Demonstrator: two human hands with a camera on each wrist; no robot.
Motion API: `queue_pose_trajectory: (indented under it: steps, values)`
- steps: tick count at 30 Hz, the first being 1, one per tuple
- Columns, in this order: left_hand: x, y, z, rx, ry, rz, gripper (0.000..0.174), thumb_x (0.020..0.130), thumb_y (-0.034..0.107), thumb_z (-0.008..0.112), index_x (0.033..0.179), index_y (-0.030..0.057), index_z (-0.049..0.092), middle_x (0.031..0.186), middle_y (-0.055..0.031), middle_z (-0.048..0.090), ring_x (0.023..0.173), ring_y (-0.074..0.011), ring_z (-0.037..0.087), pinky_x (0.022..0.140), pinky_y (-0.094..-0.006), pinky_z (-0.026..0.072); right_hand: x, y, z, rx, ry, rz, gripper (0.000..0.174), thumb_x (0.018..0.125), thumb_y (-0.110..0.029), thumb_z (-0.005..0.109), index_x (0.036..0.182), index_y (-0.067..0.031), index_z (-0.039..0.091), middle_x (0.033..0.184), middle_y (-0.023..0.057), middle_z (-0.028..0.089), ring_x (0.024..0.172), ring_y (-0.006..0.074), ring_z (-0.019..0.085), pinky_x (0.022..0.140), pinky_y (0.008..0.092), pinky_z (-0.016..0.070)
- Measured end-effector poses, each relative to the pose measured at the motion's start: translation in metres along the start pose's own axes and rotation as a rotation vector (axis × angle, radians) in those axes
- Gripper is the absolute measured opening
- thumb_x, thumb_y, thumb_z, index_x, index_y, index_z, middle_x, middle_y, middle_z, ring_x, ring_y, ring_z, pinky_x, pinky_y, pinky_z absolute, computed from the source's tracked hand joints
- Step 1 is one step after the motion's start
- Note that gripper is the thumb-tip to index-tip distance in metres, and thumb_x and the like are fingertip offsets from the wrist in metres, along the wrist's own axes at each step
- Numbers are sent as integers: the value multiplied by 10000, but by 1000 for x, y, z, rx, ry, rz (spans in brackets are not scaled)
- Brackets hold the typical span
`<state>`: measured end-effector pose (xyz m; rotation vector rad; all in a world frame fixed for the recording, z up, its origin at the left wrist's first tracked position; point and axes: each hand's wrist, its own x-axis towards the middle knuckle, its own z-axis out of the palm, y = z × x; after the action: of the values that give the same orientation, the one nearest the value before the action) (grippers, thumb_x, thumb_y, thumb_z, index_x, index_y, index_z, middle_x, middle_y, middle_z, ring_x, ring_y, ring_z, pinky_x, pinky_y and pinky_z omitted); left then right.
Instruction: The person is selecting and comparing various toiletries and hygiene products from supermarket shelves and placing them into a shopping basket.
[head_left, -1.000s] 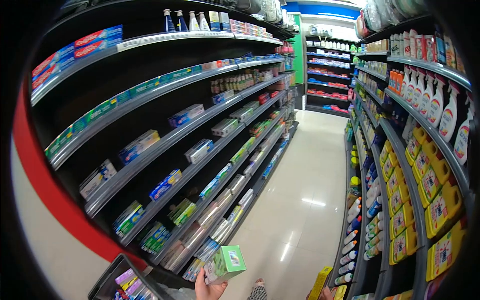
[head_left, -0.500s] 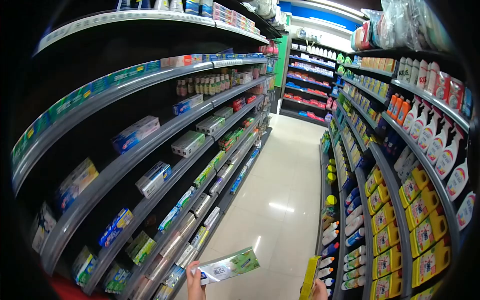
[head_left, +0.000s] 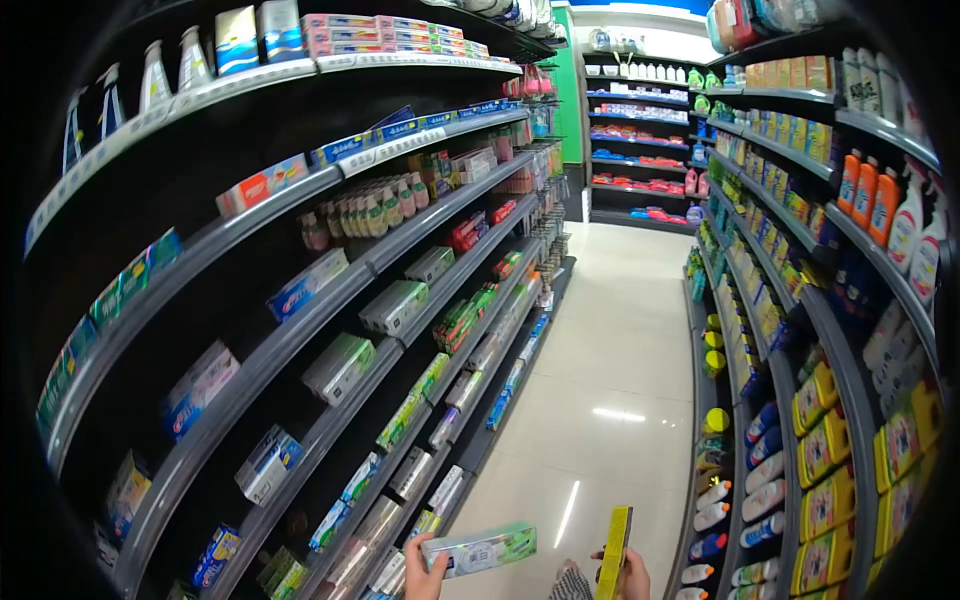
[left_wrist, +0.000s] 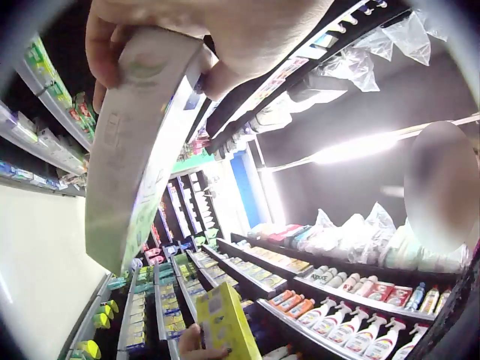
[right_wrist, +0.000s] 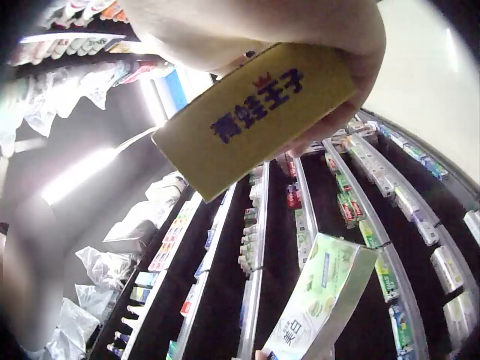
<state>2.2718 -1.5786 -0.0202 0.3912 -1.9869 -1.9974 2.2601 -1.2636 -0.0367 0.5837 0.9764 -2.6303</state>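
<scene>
At the bottom of the head view, my left hand [head_left: 424, 572] grips one end of a long white-and-green box [head_left: 486, 550], whose other end points right. My right hand [head_left: 628, 578] holds a yellow box [head_left: 614, 552] upright beside it, a short gap apart. Up close in the left wrist view, fingers and thumb of the left hand [left_wrist: 202, 37] pinch the top of the white-and-green box [left_wrist: 135, 150]. In the right wrist view the right hand [right_wrist: 300, 37] is curled round the yellow box [right_wrist: 255, 116], which shows dark lettering.
Shelves of boxed goods [head_left: 340, 370] run along the left. Yellow jugs [head_left: 826, 446], orange bottles [head_left: 884, 206] and spray bottles stand on the right shelves. Between them a shiny tiled aisle [head_left: 620, 340] leads to a back shelf [head_left: 640, 160]. A foot and patterned cloth [head_left: 570, 582] show below.
The view has shifted along the shelves, and the basket seen at lower left earlier is out of view. The white-and-green box has turned to show its long printed side. Both hands still hold their boxes.
</scene>
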Motion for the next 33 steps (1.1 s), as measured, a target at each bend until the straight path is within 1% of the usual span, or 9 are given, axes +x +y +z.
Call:
queue_pose_trajectory:
  steps: [5,7,10,16,20,22,26,28,33]
  values:
    - [86,54,118,32,-97,7,444,868,106,589,1255,43,379,1059,-60,478,982,-143,481,877,-269,386,104,-95,20,-4,-281,12,447,973,-371,315,1074,-14,564,862,85,628,645,161,584,553,278,491]
    - [115,54,149,140,-127,96,484,868,140,602,1274,28,363,1068,-62,474,1019,-151,467,918,-281,360,152,-116,26,16,-314,2,327,957,-226,361,1176,-13,477,1044,98,595,868,159,578,797,271,476]
    - [154,66,192,206,-107,155,486,869,141,598,1275,20,361,1092,-74,472,1043,-161,463,939,-293,346,201,-145,53,-70,-264,-22,371,961,-275,338,1177,-13,489,1040,99,604,860,157,585,770,284,487]
    - [236,13,218,148,-89,101,558,897,133,571,1322,28,226,1092,-112,500,1020,-173,487,930,-312,359,326,-138,49,-62,-177,31,361,960,-288,361,1135,-17,524,1004,74,606,832,151,576,755,299,485]
    - [318,-44,220,162,-54,155,485,900,116,561,1216,27,204,1048,-148,521,975,-176,509,871,-316,403,396,-164,77,-116,-285,51,337,956,-266,373,1130,-19,523,976,59,600,866,151,571,776,289,467]
    - [363,-46,231,177,-85,139,465,902,129,563,1187,23,211,1036,-153,520,973,-189,518,857,-319,417,429,-179,104,-240,-61,57,479,977,-390,286,1075,-8,558,846,82,625,650,143,578,553,267,480]
    - [461,-22,256,140,-87,138,485,884,119,594,1175,4,224,1067,-176,494,1008,-216,521,874,-342,427,518,-216,166,-290,-36,72,301,933,-258,408,990,-23,588,827,95,619,685,188,590,615,315,485]
    - [507,-18,261,173,10,270,517,867,101,612,1223,-17,256,1083,-173,496,1013,-242,528,919,-375,410,572,-220,189,-327,-223,-67,341,949,-277,382,1127,-23,523,956,52,593,860,146,566,755,284,461]
    - [589,17,260,481,218,288,559,827,141,657,1294,7,379,1210,-183,377,1113,-298,430,969,-386,354,652,-243,267,-467,-326,-70,469,929,-347,375,1236,-2,455,925,69,582,714,173,576,609,316,487]
